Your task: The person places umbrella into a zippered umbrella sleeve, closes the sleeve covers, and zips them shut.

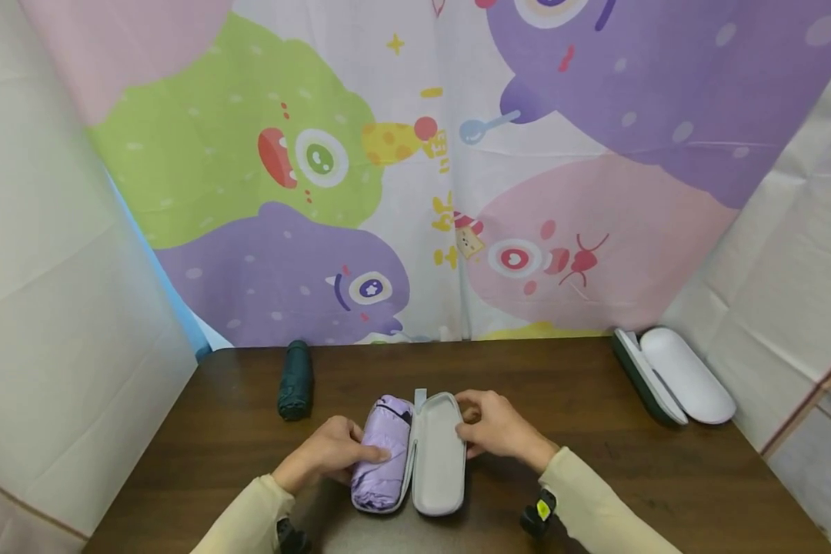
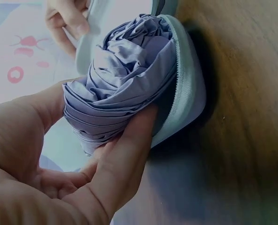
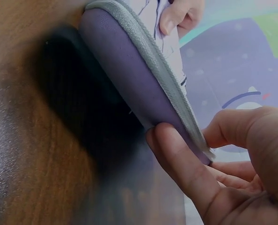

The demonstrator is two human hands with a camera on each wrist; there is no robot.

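A folded purple umbrella (image 1: 382,454) lies in one half of an open zip case (image 1: 439,462), purple outside with a pale grey lining. My left hand (image 1: 335,448) grips the umbrella from the left. In the left wrist view, its thumb and fingers are round the umbrella's folds (image 2: 115,79), and a fingertip reaches between cloth and zipped rim (image 2: 182,70). At the other half of the case, my right hand (image 1: 495,425) pinches the edge, thumb on the rim and fingers against the purple shell (image 3: 129,70). The case's underside is hidden in the head view.
Toward the back left of the dark wooden table (image 1: 547,392) lies a dark green folded umbrella (image 1: 295,382). An open case (image 1: 689,377), dark green outside and white inside, stands at the back right. A cartoon-printed curtain (image 1: 443,292) hangs behind the table.
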